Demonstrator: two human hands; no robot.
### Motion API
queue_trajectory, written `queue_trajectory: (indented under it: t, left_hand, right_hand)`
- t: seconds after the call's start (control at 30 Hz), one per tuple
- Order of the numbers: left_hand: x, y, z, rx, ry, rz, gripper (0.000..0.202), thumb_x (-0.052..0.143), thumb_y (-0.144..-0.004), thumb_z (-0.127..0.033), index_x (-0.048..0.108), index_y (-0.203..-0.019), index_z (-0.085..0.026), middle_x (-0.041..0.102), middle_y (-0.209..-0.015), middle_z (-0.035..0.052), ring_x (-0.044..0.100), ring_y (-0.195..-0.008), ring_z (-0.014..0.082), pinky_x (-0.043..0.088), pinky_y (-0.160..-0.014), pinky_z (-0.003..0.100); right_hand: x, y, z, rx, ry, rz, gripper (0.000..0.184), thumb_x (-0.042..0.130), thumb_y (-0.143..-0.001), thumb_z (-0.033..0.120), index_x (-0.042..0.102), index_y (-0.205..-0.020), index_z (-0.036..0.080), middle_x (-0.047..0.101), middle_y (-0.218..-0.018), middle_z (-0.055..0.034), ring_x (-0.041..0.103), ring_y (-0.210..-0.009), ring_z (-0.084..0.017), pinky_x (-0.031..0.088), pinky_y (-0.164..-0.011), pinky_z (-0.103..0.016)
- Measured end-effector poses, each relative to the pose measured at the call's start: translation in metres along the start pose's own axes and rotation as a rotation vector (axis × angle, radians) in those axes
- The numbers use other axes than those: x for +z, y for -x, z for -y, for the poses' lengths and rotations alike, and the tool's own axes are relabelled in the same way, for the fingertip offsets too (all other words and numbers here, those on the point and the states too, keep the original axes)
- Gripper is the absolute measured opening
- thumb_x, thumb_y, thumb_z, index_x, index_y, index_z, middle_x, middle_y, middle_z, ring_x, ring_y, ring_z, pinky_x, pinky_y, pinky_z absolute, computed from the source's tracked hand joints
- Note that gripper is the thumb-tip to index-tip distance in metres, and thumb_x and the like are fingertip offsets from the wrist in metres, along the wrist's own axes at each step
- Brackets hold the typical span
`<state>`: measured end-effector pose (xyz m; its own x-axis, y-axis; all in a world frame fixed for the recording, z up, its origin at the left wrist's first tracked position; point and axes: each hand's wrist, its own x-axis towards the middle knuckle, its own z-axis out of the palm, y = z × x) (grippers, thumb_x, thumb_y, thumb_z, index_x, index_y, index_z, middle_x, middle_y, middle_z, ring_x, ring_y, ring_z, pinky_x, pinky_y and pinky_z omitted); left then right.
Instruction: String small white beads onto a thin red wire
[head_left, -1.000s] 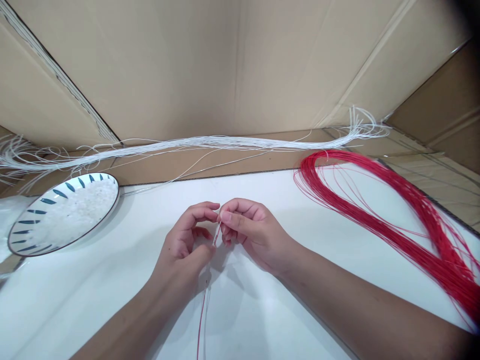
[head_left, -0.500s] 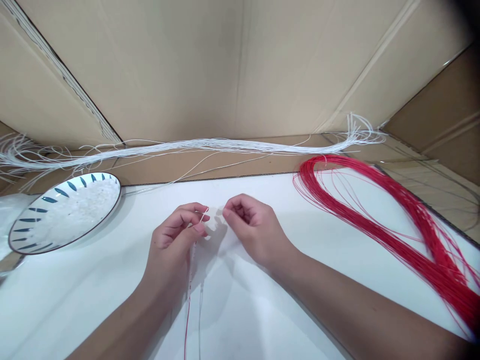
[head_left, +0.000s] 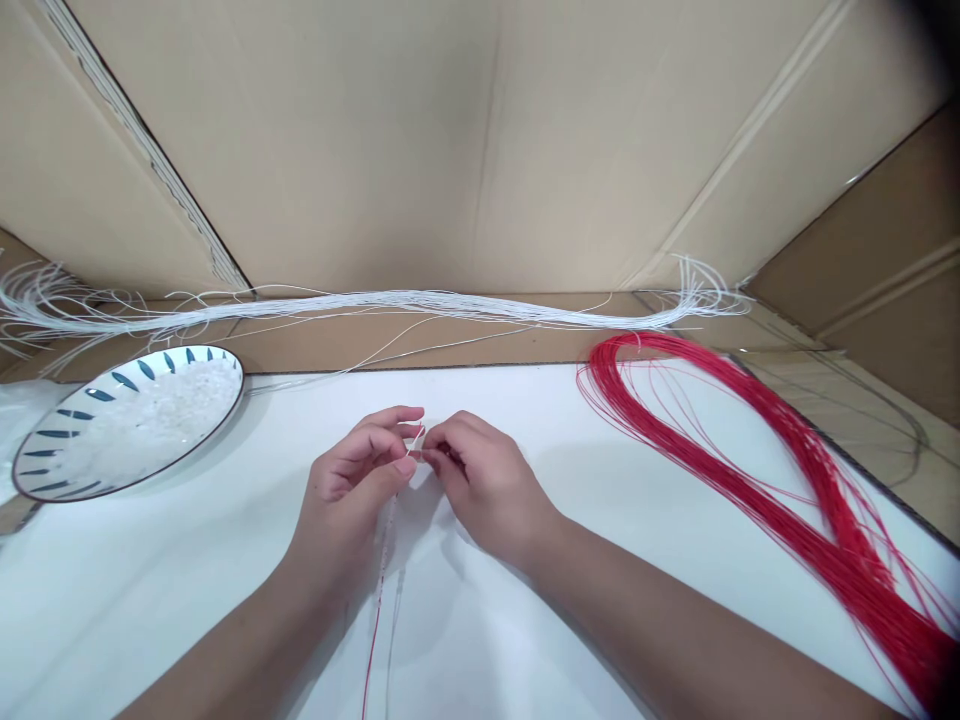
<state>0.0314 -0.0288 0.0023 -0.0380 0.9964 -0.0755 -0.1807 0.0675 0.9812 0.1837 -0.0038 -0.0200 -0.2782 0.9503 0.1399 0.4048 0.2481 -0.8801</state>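
My left hand (head_left: pixel 349 490) pinches a thin red and white cord (head_left: pixel 379 600) between thumb and fingers. The cord's tip sticks up past the fingertips, and its red length hangs down toward the front edge of the view. Close beside it, my right hand (head_left: pixel 491 485) is closed in a pinch at the cord's upper end. Something small and pale shows at those right fingertips, too small to name. Left of the hands stands an oval plate (head_left: pixel 56 452) with dark leaf-like marks, holding a heap of tiny clear-white pieces (head_left: pixel 161 410).
A red bundle of cord (head_left: pixel 750 490) lies looped at the right. Along the back runs a bundle of white strands (head_left: pixel 420 300), in front of a cardboard wall (head_left: pixel 360 140). Clear plastic (head_left: pixel 30 415) sits at the far left. The white work surface (head_left: pixel 247 520) lies under both hands.
My right hand has moved left and slightly down, so its fingertips now meet the cord's tip at my left hand. My left hand keeps its pinch. The view has shifted slightly.
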Motion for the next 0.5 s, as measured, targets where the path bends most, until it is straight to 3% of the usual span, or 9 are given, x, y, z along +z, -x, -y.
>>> queue_trajectory:
  t: [0.07, 0.2, 0.33, 0.5]
  left_hand:
    - [-0.0002, 0.0005, -0.0009, -0.001, 0.006, 0.012, 0.017, 0.071, -0.078, -0.022, 0.067, -0.061, -0.021, 0.065, -0.128, 0.0050, 0.056, -0.120, 0.0305, 0.043, -0.100, 0.044]
    - [0.0004, 0.0022, -0.0029, -0.025, 0.029, 0.049, 0.018, 0.069, -0.079, -0.019, 0.069, -0.062, -0.023, 0.066, -0.133, 0.0055, 0.045, -0.135, 0.0338, 0.035, -0.109, 0.052]
    - [0.0017, 0.0043, -0.0047, -0.071, 0.103, 0.086, 0.019, 0.067, -0.079, -0.015, 0.069, -0.061, -0.022, 0.064, -0.138, 0.0048, 0.043, -0.139, 0.0338, 0.033, -0.111, 0.053]
    - [0.0017, 0.0054, -0.0060, -0.110, 0.162, 0.136, 0.018, 0.067, -0.077, -0.015, 0.068, -0.061, -0.022, 0.071, -0.127, 0.0066, 0.047, -0.137, 0.0335, 0.035, -0.113, 0.050]
  right_hand:
    - [-0.0037, -0.0009, -0.0009, 0.050, -0.325, -0.017, 0.008, 0.060, -0.093, 0.022, 0.064, -0.086, 0.020, 0.065, -0.084, -0.0019, 0.058, -0.075, -0.014, 0.046, -0.069, -0.030]
    - [-0.0076, -0.0038, -0.0007, 0.171, -0.834, -0.033, 0.017, 0.077, -0.082, 0.030, 0.066, -0.083, 0.018, 0.068, -0.073, -0.0003, 0.061, -0.065, -0.012, 0.050, -0.065, -0.028]
    - [-0.0063, -0.0037, 0.0027, 0.230, -1.077, 0.013, 0.016, 0.084, -0.075, 0.025, 0.071, -0.083, 0.018, 0.070, -0.073, 0.0008, 0.063, -0.063, -0.010, 0.052, -0.065, -0.024]
    - [-0.0073, -0.0014, 0.0041, 0.310, -1.225, 0.064, 0.013, 0.086, -0.072, 0.021, 0.079, -0.082, 0.019, 0.075, -0.082, -0.0010, 0.067, -0.070, -0.009, 0.056, -0.074, -0.021]
